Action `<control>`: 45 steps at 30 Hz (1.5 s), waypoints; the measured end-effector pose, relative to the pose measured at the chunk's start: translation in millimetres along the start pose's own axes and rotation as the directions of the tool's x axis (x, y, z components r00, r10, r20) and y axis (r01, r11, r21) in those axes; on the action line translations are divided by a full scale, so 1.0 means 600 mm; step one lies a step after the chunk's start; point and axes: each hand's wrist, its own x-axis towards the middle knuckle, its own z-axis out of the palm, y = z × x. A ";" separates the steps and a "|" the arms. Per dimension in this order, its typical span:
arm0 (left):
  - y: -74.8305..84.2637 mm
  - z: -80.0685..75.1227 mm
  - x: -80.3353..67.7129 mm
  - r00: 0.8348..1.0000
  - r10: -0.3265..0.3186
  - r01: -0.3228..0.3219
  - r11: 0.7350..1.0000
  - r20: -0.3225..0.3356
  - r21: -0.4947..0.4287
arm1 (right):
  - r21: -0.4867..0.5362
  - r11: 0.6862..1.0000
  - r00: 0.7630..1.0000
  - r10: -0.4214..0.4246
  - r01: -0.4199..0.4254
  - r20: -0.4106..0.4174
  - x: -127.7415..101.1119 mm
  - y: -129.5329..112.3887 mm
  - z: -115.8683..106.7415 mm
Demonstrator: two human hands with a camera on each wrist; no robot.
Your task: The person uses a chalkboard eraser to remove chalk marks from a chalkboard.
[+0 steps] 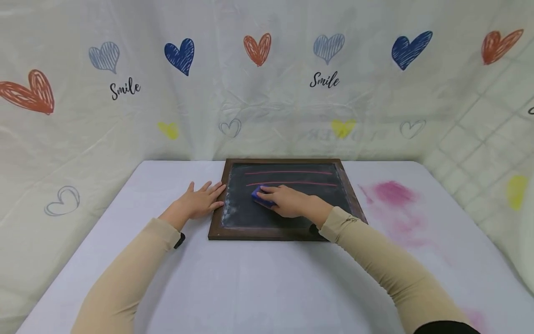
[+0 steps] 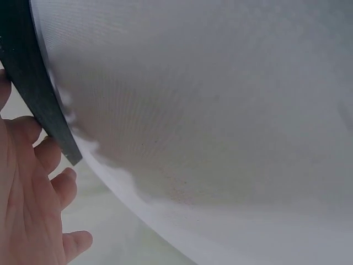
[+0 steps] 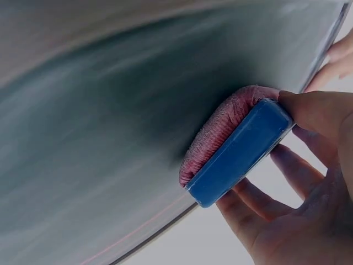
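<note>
A: Where's the right hand (image 1: 288,200)?
B: On the chalkboard (image 1: 238,215), its grip closed around a blue eraser (image 1: 262,198) pressed to the slate, below two pink lines (image 1: 289,178).
A: And the left hand (image 1: 199,202)?
B: Fingers straight, flat on the tabletop (image 1: 250,283), touching the chalkboard's left frame.

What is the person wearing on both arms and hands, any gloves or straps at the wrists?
Both hands are bare: no gloves or rings show on the left hand or the right hand. Each arm wears a long beige sleeve, left and right, plain and snug, ending at the wrist. A small black piece pokes out under the left cuff; a similar one sits under the right.
</note>
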 end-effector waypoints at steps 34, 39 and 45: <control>0.001 0.001 -0.004 1.000 0.004 -0.004 1.000 0.002 0.007 | 0.044 0.998 0.999 0.036 -0.035 -0.017 -0.065 0.062 -0.001; 0.002 0.000 -0.004 1.000 -0.005 0.005 1.000 0.011 0.003 | -0.008 0.999 0.999 0.034 -0.034 0.039 -0.023 0.011 0.001; 0.004 -0.003 -0.005 1.000 -0.002 0.002 1.000 0.002 0.005 | -0.076 0.997 0.993 0.026 -0.017 0.113 0.009 -0.030 0.007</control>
